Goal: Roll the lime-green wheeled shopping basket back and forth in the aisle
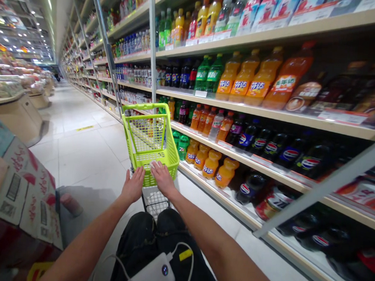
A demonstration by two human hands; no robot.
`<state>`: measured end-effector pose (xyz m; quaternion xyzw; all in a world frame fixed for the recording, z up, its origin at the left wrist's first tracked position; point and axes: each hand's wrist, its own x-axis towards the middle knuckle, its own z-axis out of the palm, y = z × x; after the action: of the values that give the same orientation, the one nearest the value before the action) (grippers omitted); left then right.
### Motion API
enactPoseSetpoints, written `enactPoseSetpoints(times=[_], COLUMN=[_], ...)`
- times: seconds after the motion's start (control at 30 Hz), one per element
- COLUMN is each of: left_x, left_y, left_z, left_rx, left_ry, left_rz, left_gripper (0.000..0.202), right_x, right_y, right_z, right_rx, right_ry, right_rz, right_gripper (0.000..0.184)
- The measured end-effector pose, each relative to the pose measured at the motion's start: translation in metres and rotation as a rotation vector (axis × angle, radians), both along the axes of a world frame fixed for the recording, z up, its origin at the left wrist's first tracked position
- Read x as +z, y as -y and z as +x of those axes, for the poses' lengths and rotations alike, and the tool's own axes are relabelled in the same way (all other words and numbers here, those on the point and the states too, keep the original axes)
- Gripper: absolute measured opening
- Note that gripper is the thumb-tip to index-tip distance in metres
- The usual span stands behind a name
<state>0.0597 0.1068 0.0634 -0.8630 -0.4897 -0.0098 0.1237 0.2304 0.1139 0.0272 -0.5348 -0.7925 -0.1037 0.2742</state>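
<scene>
Our left grip [133,184] stands open, fingers spread just at the near rim of a lime-green shopping cart [170,160], while our right grip [163,179] curls over that rim. We hold the cart above white floor tiles [83,159], just beside a shelf [273,114] of orange Fanta bottles [211,164] and, further right, Pepsi bottles [311,163].

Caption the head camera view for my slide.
Bare left hand and bare right hand at the rim of a lime-green plastic shopping cart beside orange soda bottles on supermarket shelves.
</scene>
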Motion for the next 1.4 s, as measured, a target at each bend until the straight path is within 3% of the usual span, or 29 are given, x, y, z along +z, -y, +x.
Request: enactPoseSetpoints(times=[0.13, 0.2, 0.3, 0.43, 0.5, 0.6, 0.73, 0.87, 1.03, 1.17, 1.4], left_x=[-0.004, -0.005, -0.006, -0.007, -0.008, -0.007, -0.003, 0.004, 0.001, -0.006, -0.012], left_y=[0.000, 0.001, 0.003, 0.005, 0.005, 0.002, -0.004, -0.015, -0.035, -0.051, -0.067], left_z=[0.001, 0.003, 0.009, 0.014, 0.012, 0.005, 0.000, -0.001, -0.018, -0.037, -0.050], left_rx=[0.001, 0.013, 0.005, -0.018, -0.027, -0.047, -0.082, -0.112, 0.067, 0.032, -0.059], left_ry=[0.025, 0.045, 0.058, 0.037, 0.023, 0.014, 0.004, -0.021, 0.002, -0.012, 0.019], left_rz=[-0.013, -0.019, -0.022, -0.032, -0.031, -0.029, -0.021, -0.041, -0.011, 0.024, 0.040], left_gripper=[0.073, 0.072, 0.072, 0.070, 0.069, 0.070, 0.070, 0.069, 0.071, 0.072, 0.069], right_x=[0.002, 0.005, 0.007, 0.007, 0.007, 0.007, 0.007, 0.000, -0.026, -0.046, -0.040], right_y=[0.004, 0.006, 0.005, 0.001, 0.001, 0.004, 0.009, 0.002, -0.008, -0.004, -0.029], right_z=[0.057, 0.068, 0.044, -0.013, -0.020, 0.005, 0.054, 0.065, 0.058, 0.041, -0.032], right_rx=[-0.176, -0.266, -0.263, -0.074, -0.015, -0.051, -0.223, -0.252, -0.192, -0.077, 0.186], right_ry=[-0.075, -0.107, -0.092, -0.027, -0.008, -0.010, -0.060, -0.097, -0.140, -0.140, 0.030], right_rz=[0.011, -0.016, -0.069, -0.085, -0.085, -0.080, -0.057, -0.003, 0.121, 0.230, 0.207], right_gripper=[0.035, 0.037, 0.038, 0.038, 0.037, 0.035, 0.034, 0.035, 0.039, 0.042, 0.039])
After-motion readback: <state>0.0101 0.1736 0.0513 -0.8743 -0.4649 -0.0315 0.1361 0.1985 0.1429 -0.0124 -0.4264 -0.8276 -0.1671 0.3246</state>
